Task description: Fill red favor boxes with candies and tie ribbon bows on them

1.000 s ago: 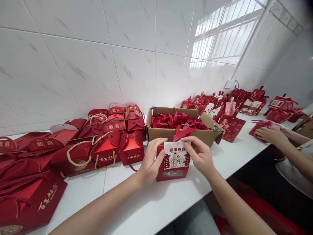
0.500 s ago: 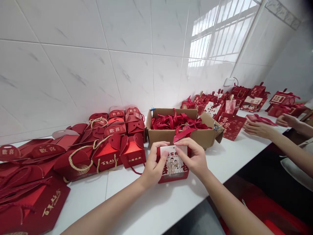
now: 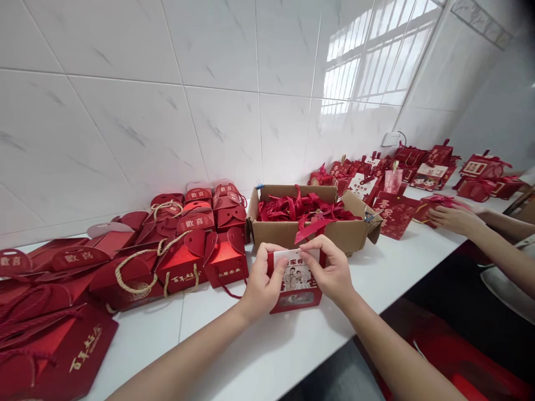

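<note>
A small red gift box [image 3: 297, 301] with a white printed front showing a couple stands on the white table. My left hand [image 3: 265, 275] grips its left side, thumb on the printed front. My right hand [image 3: 330, 267] pinches the upper right corner near the top edge, thumb and forefinger together; a red ribbon [image 3: 312, 229] rises just behind those fingers. Whether the ribbon is in the pinch is hidden. Right behind stands an open cardboard box [image 3: 284, 231] heaped with red ribbons [image 3: 298, 209].
Red gift boxes [image 3: 184, 267] with cord handles crowd the left side. More red boxes [image 3: 395, 214] stand along the wall at right. A co-worker's hands [image 3: 453, 217] hold a red box there. The white table [image 3: 267, 356] ends at a slanting front edge.
The white printed front has tipped, and a clear window now shows more below it. My hands have barely moved. The co-worker's hands have come together on a red box.
</note>
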Motion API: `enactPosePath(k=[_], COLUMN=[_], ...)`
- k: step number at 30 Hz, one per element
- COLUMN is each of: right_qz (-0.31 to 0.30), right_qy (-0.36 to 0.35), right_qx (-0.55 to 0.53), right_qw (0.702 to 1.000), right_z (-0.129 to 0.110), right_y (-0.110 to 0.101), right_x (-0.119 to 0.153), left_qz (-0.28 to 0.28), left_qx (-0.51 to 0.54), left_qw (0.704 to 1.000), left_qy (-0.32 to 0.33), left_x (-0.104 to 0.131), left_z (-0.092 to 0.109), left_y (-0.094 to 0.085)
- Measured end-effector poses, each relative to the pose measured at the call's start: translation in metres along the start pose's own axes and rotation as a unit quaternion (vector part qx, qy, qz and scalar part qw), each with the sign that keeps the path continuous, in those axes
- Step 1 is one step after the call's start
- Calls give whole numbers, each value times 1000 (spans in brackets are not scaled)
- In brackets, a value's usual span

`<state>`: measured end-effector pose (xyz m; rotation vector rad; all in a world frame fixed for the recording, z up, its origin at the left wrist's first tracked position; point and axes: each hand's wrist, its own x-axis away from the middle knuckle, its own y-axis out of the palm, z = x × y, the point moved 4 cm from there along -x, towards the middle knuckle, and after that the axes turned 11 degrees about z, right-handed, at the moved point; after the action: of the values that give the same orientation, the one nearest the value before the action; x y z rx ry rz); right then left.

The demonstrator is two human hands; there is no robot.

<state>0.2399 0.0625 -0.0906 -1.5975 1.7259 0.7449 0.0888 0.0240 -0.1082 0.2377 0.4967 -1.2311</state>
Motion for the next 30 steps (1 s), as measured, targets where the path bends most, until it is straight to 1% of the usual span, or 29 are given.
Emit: enactPosePath(k=[1, 4, 5, 6, 9, 11, 14, 16, 17, 18, 19, 21, 22, 23, 24, 25, 27, 30], right_qz=[0, -4, -4, -3, -4, -34, -86, -98, -116, -151, -203, -329, -382, -423, -450, -466, -463, -405], right_qy=[-1, 0, 1, 3, 7, -3, -65, -109, -119, -117, -102, -39, -3, 31, 58, 78, 88, 62], right_qx=[-2, -12, -15, -16, -11, 0, 43, 100, 141, 188, 233, 295, 306, 303, 294, 286, 319, 434], right_qw=[1000, 1000, 1000, 1000, 1000, 999, 993, 984, 976, 963, 946, 896, 872, 853, 841, 833, 822, 802], right_z=[-1, -3, -4, -5, -7, -9, -13, -13, -10, -4, 3, 21, 29, 36, 41, 45, 55, 69], right_y=[1, 7, 8, 10, 11, 9, 4, 0, -1, 0, 2, 3, 1, -1, -4, -8, -16, -21], right_x=[0, 3, 4, 5, 5, -3, -26, -46, -56, -65, -73, -84, -88, -94, -100, -107, -124, -150], left_qz=[8, 52, 63, 68, 56, 42, 31, 26, 23, 20, 17, 12, 9, 6, 4, 2, 2, 1], left_qx=[0, 1, 4, 9, 9, 5, 7, 10, 11, 14, 17, 27, 31, 34, 37, 37, 34, 27], left_qw=[1000, 996, 994, 994, 998, 999, 999, 1000, 1000, 1000, 1000, 999, 999, 999, 999, 999, 999, 1000], left_qy=[13, 78, 87, 82, 18, -10, -7, -1, -1, -4, -9, -20, -25, -28, -30, -30, -26, -14], left_x=[0, 0, 0, 0, 0, -1, -3, -4, -4, -4, -3, -2, -2, -2, -2, -2, -2, -2], left_z=[2, 8, 9, 9, 4, 2, 2, 2, 2, 2, 2, 0, -1, -2, -3, -4, -5, -6], left_y=[-1, -6, -7, -8, -9, -9, -10, -10, -10, -10, -10, -9, -9, -9, -9, -9, -9, -10])
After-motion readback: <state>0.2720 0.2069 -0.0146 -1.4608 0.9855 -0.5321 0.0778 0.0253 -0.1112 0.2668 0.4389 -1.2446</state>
